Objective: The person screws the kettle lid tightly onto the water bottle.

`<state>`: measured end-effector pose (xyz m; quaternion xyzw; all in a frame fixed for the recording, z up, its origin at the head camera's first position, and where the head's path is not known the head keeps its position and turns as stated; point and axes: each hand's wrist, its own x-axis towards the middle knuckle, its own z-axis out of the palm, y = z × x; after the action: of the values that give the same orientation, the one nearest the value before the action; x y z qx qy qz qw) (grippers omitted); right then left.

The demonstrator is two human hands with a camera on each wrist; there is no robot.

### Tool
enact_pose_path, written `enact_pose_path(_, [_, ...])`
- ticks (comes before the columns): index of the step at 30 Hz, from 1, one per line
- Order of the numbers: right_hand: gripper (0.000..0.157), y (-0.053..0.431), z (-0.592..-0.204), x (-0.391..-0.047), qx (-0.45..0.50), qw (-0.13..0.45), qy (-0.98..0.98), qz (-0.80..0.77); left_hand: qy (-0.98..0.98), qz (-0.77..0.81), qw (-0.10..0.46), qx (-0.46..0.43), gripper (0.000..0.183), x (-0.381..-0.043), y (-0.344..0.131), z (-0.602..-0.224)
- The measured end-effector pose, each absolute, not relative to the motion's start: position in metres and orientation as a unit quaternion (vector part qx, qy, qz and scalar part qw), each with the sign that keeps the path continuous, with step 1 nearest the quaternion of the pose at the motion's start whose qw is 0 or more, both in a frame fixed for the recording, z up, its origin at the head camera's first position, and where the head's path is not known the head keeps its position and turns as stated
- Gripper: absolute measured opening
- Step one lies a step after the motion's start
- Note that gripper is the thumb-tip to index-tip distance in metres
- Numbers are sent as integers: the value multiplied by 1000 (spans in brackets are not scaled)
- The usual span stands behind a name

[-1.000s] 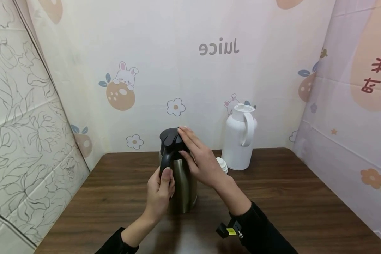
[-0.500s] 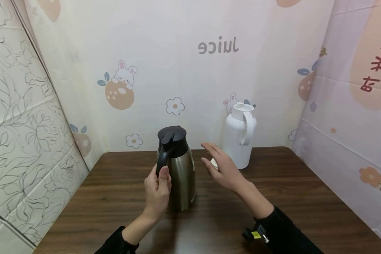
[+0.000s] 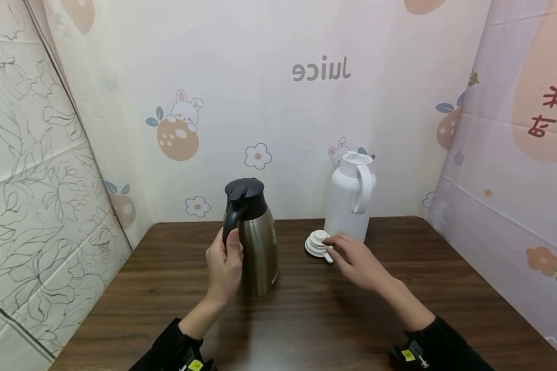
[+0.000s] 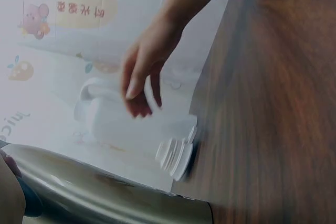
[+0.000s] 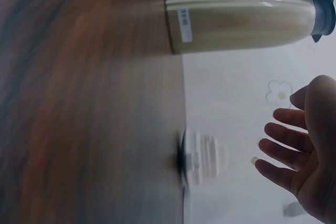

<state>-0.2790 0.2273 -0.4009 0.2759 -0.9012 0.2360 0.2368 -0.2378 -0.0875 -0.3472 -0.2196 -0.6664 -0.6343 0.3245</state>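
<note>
My left hand (image 3: 225,270) grips the black handle (image 3: 231,222) of a steel thermos jug (image 3: 259,252), upright at the middle of the view with its black lid (image 3: 245,191) on. To its right, a round white lid (image 3: 316,241) with a stepped top and a small tab lies on the table. My right hand (image 3: 359,265) overlaps the tab in the head view. Seen from the left wrist, that hand (image 4: 149,61) hovers above the white lid (image 4: 176,158), fingers loosely bent around nothing. The right wrist view shows its fingers (image 5: 283,153) apart from the lid (image 5: 199,158).
Behind the white lid stands a white thermos jug (image 3: 345,206), its top uncovered and its handle facing forward right. The dark wooden table (image 3: 167,288) reaches back to a printed cloth (image 3: 269,103), with further cloths along both sides.
My right hand has left the steel jug's black lid and moved right, over to the white lid. Still in my left hand, the steel jug has shifted a little left and farther back.
</note>
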Motion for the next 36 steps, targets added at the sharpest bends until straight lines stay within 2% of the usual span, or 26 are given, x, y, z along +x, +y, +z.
enact_pose_path(5, [15,239,-409,-278,263,220,-910,234,-679,-615,347,-201,30,-251,-92,-348])
enact_pose_path(13, [14,257,-417,-278,232,188,-928,225,-683,-601,378,-171,32,-300,-107,-373])
enact_pose_path(27, [27,281,-427,-290,195,149,-945,219,-699,-552,439,-121,34,-344,-129,-373])
enact_pose_path(36, [29,283,-426,-291,184,136,-948,222,-698,-546,445,-127,33,-342,-137,-352])
